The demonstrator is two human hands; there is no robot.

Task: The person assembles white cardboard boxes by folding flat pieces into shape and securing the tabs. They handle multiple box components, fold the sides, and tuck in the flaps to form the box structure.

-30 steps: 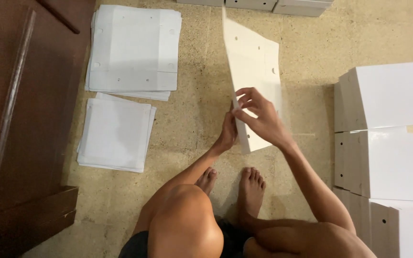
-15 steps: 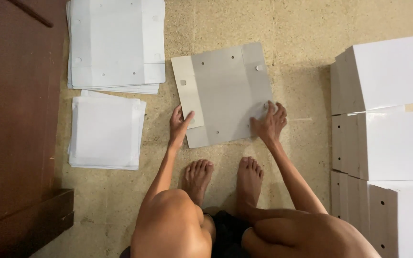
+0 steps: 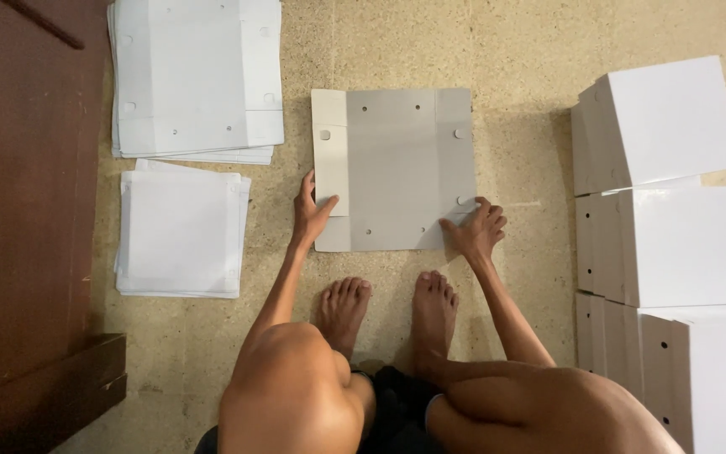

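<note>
Lying squarer than before, cardboard sheet [image 3: 397, 168] under both hands [image 3: 311, 214].

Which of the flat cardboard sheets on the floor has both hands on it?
The single grey sheet lying flat before the feet: the left hand presses its left edge, the right hand its lower right corner. The two white stacks further left lie untouched.

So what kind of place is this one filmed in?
Probably a home or small workshop floor used for folding boxes by hand. A person squats barefoot on a speckled floor, both hands on a flat grey cardboard sheet, with stacks of flat sheets on one side and folded white boxes on the other.
</note>
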